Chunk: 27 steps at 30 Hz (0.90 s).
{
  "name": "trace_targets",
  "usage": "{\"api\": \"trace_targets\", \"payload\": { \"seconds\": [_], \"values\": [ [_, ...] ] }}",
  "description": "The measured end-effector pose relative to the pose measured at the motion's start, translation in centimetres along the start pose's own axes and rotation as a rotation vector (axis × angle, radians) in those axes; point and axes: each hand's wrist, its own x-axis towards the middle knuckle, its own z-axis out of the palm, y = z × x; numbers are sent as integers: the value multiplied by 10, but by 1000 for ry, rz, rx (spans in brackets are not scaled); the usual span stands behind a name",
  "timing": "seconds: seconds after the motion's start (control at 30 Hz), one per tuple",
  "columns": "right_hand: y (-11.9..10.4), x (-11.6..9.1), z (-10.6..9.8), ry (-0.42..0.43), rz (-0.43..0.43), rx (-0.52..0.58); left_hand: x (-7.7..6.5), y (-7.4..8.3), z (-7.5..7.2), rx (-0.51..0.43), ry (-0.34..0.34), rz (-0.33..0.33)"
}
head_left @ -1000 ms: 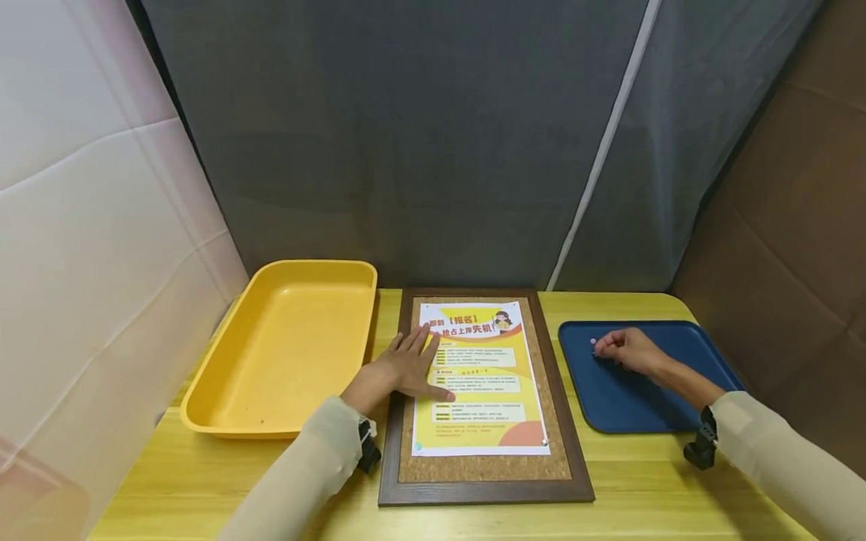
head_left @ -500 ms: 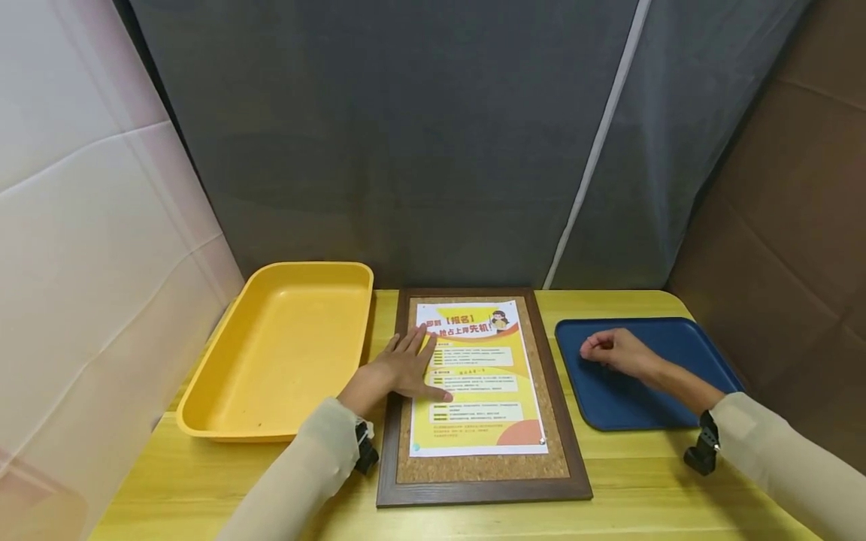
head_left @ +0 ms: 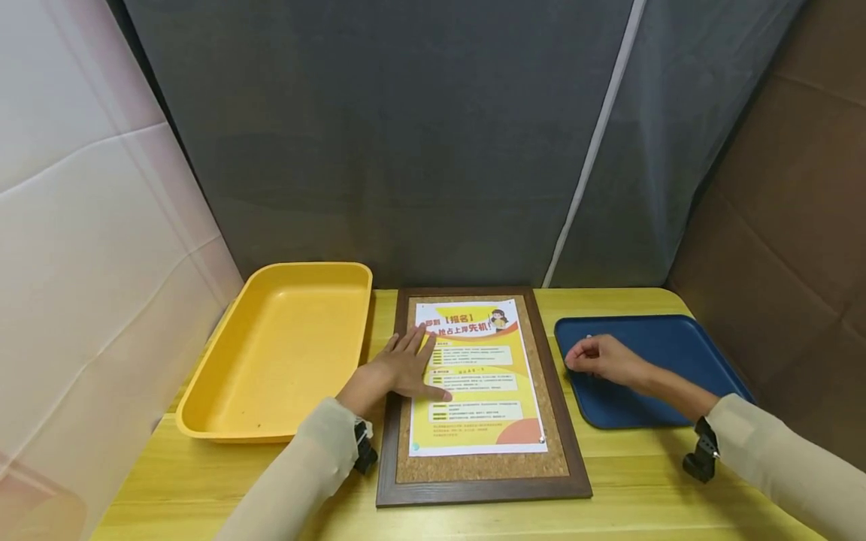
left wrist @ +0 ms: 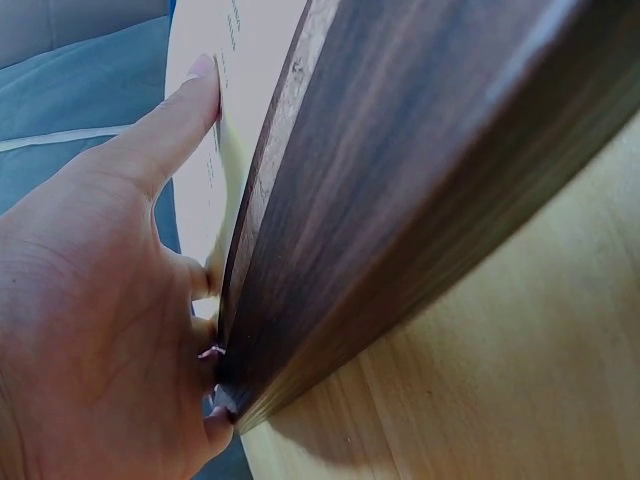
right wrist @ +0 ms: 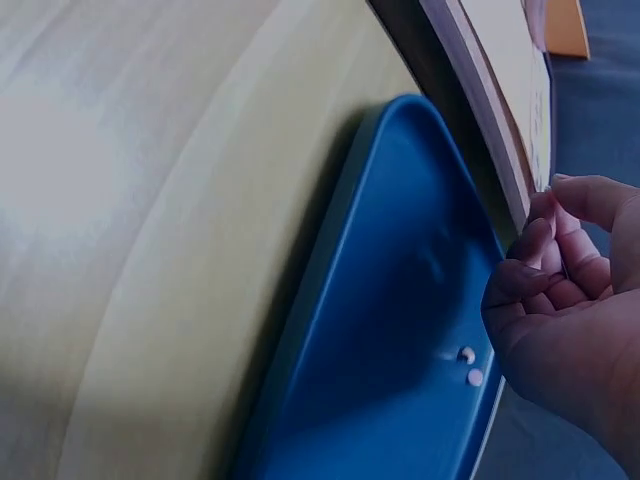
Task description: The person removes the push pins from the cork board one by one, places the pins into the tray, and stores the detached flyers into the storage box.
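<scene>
My left hand (head_left: 401, 368) lies spread over the left side of a yellow printed poster (head_left: 467, 436). Under the poster is a corkboard (head_left: 483, 469) in a dark brown frame (left wrist: 370, 200). Pushpins sit at the poster's lower corners, a pale blue one (head_left: 416, 447) on the left and a silvery one (head_left: 542, 440) on the right. Over the left edge of the blue tray (head_left: 663, 391), my right hand (head_left: 612, 362) has thumb and fingertips pinched together on a pushpin, almost wholly hidden by the fingers. Two small pale pins (right wrist: 467, 354) lie in the tray in the right wrist view.
A deep yellow tray (head_left: 298, 353) stands left of the corkboard on the wooden table (head_left: 352, 518). A grey curtain (head_left: 379, 150) hangs behind, a white sheet (head_left: 101, 263) at the left and a brown one (head_left: 791, 210) at the right.
My right hand has moved left inside the blue tray, from beside a pink pin to the tray's left edge. The left hand has stayed on the poster.
</scene>
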Motion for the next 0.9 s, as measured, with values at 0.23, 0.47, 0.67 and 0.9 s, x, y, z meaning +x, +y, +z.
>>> {"api": "trace_targets", "payload": {
  "seconds": [0.23, 0.47, 0.67, 0.9],
  "values": [
    [-7, -2, 10, -59, -55, 19, 1, -1, -1, 3, -2, -1],
    [-16, -9, 20, -152, -97, 18, 0, -1, -1, 6, 0, 0],
    [-24, -16, 29, -222, -120, 38, 0, -1, -1, 4, -2, 0],
    [-24, -23, 42, -281, -171, 42, 1, -1, 0, 7, -1, 5]
  ]
}}
